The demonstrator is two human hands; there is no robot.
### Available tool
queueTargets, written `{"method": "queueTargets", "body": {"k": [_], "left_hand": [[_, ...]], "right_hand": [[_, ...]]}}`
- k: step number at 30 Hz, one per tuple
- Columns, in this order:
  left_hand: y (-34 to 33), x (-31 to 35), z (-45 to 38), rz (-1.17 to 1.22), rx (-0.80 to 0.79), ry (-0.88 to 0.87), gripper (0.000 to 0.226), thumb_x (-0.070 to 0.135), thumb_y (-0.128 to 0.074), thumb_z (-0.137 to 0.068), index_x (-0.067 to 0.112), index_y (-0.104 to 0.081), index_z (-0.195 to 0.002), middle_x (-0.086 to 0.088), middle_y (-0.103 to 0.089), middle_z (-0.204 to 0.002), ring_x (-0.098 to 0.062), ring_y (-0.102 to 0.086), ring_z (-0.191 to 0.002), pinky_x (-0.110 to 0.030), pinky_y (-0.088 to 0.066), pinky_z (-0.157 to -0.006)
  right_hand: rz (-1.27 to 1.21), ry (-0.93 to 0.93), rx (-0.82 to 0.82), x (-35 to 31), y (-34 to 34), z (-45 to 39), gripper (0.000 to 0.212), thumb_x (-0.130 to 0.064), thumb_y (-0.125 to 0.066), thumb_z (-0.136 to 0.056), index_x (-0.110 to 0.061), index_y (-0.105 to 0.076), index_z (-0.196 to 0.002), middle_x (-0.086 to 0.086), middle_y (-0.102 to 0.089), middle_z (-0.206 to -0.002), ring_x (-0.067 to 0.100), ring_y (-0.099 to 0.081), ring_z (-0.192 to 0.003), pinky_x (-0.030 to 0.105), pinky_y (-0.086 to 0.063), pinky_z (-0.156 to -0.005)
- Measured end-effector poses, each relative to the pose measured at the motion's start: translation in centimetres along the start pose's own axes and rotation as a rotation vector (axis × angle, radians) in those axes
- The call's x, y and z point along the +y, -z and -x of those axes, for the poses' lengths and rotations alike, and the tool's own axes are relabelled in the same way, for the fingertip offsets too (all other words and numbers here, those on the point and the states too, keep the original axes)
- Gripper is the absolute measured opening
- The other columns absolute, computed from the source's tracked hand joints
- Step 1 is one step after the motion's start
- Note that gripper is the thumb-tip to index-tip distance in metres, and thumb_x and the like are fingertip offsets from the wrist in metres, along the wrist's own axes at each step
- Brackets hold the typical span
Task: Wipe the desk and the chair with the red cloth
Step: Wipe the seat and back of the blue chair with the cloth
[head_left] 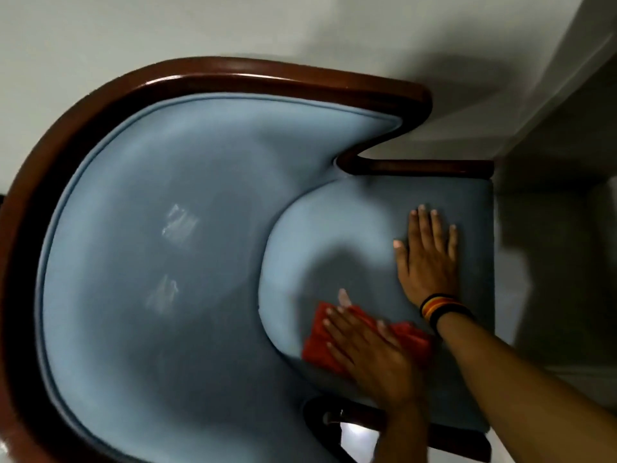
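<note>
The chair (187, 228) has blue padding on its curved back and seat, inside a dark red-brown wooden frame (233, 73). The view is turned sideways, with the seat (350, 228) at the right. The red cloth (320, 342) lies crumpled on the seat's near part. My left hand (370, 355) presses down on the cloth with fingers spread. My right hand (429, 262) rests flat on the bare seat beside it, fingers apart, holding nothing, with a striped band on its wrist. No desk can be made out.
A pale wall (300, 25) runs behind the chair. The wooden armrests (417, 167) border the seat above and below. A pale ledge or corner (561, 95) stands at the right. Two scuffed light patches (178, 225) mark the backrest.
</note>
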State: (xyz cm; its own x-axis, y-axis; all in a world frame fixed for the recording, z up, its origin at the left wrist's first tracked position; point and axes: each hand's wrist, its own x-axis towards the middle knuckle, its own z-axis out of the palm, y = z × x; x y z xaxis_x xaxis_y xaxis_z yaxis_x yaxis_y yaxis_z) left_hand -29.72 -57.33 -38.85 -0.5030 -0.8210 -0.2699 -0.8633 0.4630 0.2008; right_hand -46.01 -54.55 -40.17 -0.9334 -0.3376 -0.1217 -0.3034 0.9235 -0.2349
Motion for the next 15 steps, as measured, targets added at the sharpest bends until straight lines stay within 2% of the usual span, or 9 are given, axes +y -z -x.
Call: {"method": "queueTargets", "body": {"k": [2,4,7,10,15], "left_hand": [[-1.5,1.2,1.9,0.003,0.011,0.03,0.078,0.046,-0.035,-0.105,0.004,-0.011,-0.167,-0.016,-0.003,-0.176,-0.032,-0.006,-0.164,-0.054,-0.022,-0.127],[-1.4,1.4,1.8,0.009,0.021,0.02,0.078,0.047,-0.035,-0.104,0.007,-0.012,-0.167,-0.013,-0.005,-0.177,-0.029,-0.007,-0.164,-0.053,-0.019,-0.128],[-0.1,-0.9,-1.2,-0.062,0.069,-0.155,0.072,0.044,-0.033,-0.107,0.009,-0.017,-0.167,-0.011,-0.011,-0.177,-0.026,-0.013,-0.164,-0.051,-0.013,-0.131],[1.3,-3.0,-5.5,-0.138,0.141,-0.272,0.07,0.042,-0.036,-0.108,0.01,-0.018,-0.167,-0.008,-0.014,-0.177,-0.024,-0.013,-0.164,-0.05,-0.015,-0.132],[4.0,-3.6,-6.6,-0.117,0.081,-0.418,0.069,0.047,-0.039,-0.107,0.012,-0.027,-0.165,-0.007,-0.023,-0.175,-0.024,-0.022,-0.162,-0.053,-0.019,-0.128]], "right_hand": [[-0.006,0.031,0.0,0.3,-0.2,0.2,0.069,-0.049,-0.022,-0.105,-0.012,-0.019,-0.163,0.009,-0.019,-0.172,0.026,-0.015,-0.161,0.058,-0.011,-0.129],[-0.004,0.061,0.004,0.6,-0.4,0.1,0.069,-0.05,-0.021,-0.105,-0.012,-0.017,-0.163,0.009,-0.017,-0.173,0.026,-0.013,-0.161,0.058,-0.01,-0.13],[-0.035,0.072,-0.014,1.1,-0.2,0.2,0.069,-0.05,-0.022,-0.105,-0.013,-0.018,-0.163,0.009,-0.018,-0.173,0.027,-0.014,-0.161,0.058,-0.011,-0.129],[-0.048,0.099,-0.001,1.4,-0.4,0.5,0.069,-0.048,-0.026,-0.104,-0.012,-0.02,-0.163,0.009,-0.019,-0.172,0.028,-0.015,-0.161,0.057,-0.01,-0.13],[-0.16,0.121,-0.108,1.1,1.2,1.2,0.072,-0.047,-0.031,-0.101,-0.01,-0.022,-0.162,0.012,-0.014,-0.173,0.03,-0.01,-0.161,0.058,-0.006,-0.13]]}}
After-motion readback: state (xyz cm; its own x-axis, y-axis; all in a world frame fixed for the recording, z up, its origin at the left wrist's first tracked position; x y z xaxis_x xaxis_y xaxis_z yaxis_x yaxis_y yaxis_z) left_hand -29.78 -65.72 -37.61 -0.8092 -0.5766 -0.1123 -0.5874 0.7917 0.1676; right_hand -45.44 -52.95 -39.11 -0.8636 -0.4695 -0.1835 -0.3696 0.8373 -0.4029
